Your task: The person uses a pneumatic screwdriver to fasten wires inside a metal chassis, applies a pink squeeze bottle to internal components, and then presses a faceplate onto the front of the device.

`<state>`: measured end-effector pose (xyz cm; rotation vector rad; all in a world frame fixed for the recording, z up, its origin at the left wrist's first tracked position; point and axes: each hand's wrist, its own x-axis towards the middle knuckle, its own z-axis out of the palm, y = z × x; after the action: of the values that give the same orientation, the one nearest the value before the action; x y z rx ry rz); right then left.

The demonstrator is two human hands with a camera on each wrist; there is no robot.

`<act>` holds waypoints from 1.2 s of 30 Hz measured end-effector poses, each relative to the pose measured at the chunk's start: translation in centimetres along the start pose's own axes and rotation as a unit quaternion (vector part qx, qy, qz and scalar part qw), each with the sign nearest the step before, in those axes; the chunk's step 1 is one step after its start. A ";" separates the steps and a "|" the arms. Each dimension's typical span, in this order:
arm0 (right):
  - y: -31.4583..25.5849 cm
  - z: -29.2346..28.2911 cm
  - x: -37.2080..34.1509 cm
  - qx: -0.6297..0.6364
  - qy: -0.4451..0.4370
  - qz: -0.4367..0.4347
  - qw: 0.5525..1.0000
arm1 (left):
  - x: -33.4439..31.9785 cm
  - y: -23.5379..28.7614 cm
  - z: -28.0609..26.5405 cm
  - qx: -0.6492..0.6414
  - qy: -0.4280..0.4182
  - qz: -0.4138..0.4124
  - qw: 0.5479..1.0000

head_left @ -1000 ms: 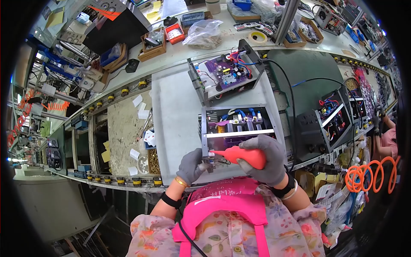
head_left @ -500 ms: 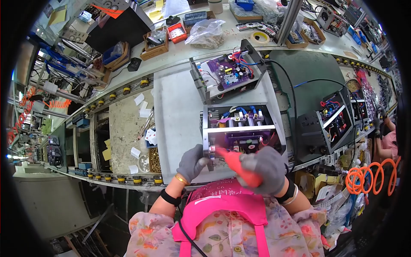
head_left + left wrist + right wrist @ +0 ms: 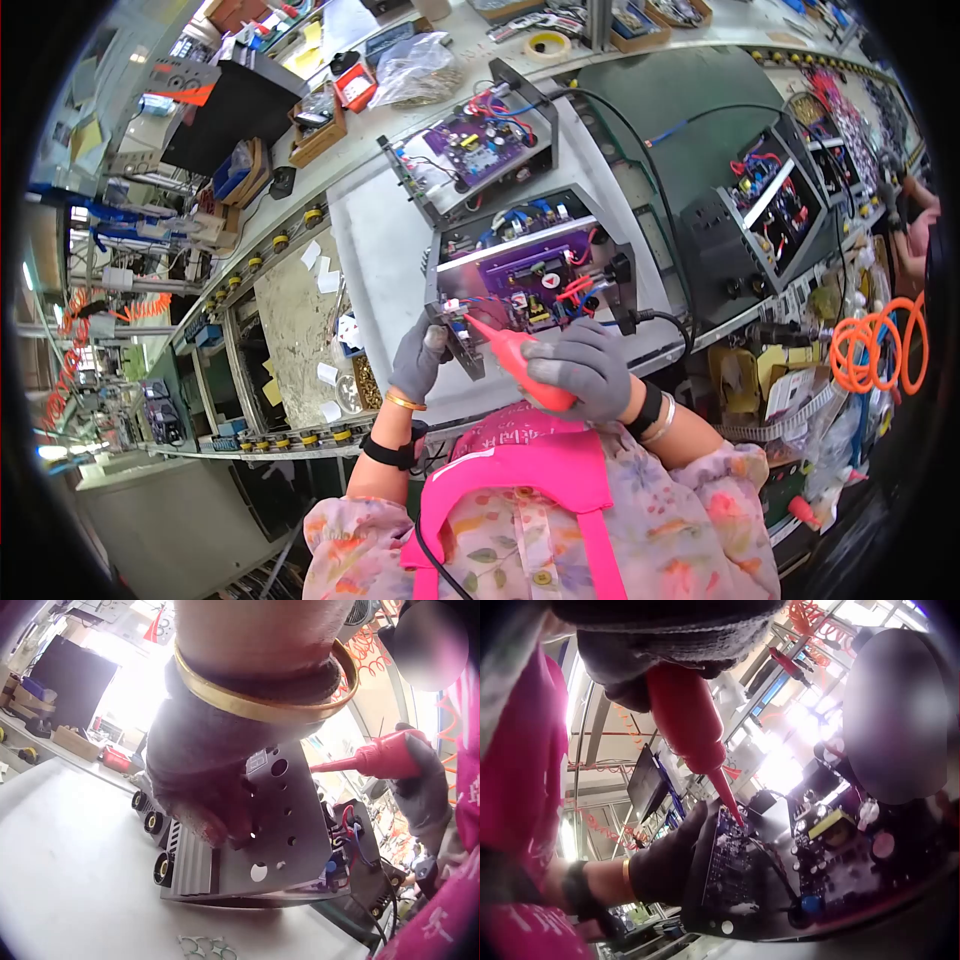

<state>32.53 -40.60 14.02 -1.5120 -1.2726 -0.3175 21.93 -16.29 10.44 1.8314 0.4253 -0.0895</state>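
Observation:
My gloved right hand (image 3: 585, 372) grips a red squeeze bottle (image 3: 532, 375) with a long tapered nozzle. The nozzle tip points down at the left front corner of an open electronics chassis (image 3: 512, 243), close to a small connector with thin wires. Inside the chassis lies a purple circuit board (image 3: 500, 275) with capacitors and red wires. My gloved left hand (image 3: 418, 358) holds the chassis by its left end panel. In the left wrist view that panel (image 3: 304, 859) is dark, with round holes, and my fingers bend against it beside grey heatsink fins (image 3: 193, 862).
A second open chassis (image 3: 410, 185) stands behind on the white work surface (image 3: 365, 250). More units (image 3: 770, 220) sit to the right, with a black cable (image 3: 645, 140) looping between. Left are paper slips (image 3: 328, 280) and a container of brass-coloured parts (image 3: 367, 385). Another person's arm shows far right.
The chassis has turned and tipped, with its left end nearer me. The bottle swung away from the corner, blurred half a second ago, and its nozzle is back there now. The head view has shifted.

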 end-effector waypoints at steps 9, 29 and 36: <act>1.4 2.6 -1.7 0.001 0.048 -0.017 0.999 | 0.6 -3.3 -0.4 -0.028 -0.009 -0.031 0.999; 1.1 2.3 -1.6 0.015 0.037 0.006 0.999 | 0.2 -2.1 -0.1 -0.016 0.005 -0.014 1.000; -0.6 -0.3 -1.1 0.048 0.031 0.014 0.998 | 0.4 -2.6 -0.4 -0.010 -0.002 -0.015 1.000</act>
<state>31.72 -41.55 13.67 -1.4280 -1.2009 -0.2790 21.40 -15.16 8.04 1.8048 0.4489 -0.1098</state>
